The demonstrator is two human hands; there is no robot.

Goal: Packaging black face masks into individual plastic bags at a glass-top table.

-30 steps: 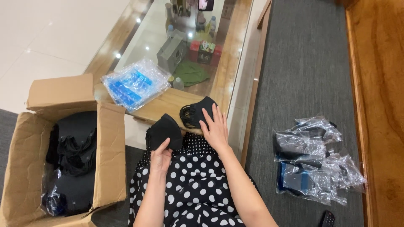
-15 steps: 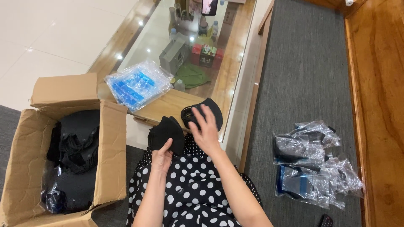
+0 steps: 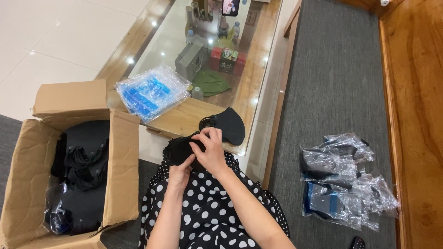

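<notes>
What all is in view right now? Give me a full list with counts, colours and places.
black mask in hand: one, black, held over the lap by both hands
black mask on table: one, black, near table edge
stack of plastic bags: one stack, clear with blue, on table's left part
table: one, wood frame with glass top
cardboard box: one, brown, open, left on floor, filled with black masks
bagged masks: one pile, clear bags with dark contents, right on grey mat
boxes and bottles: several, under the glass, count unclear
polka-dot garment: one, black with white dots, on lap
left hand: gripping mask
right hand: pinching mask
</notes>
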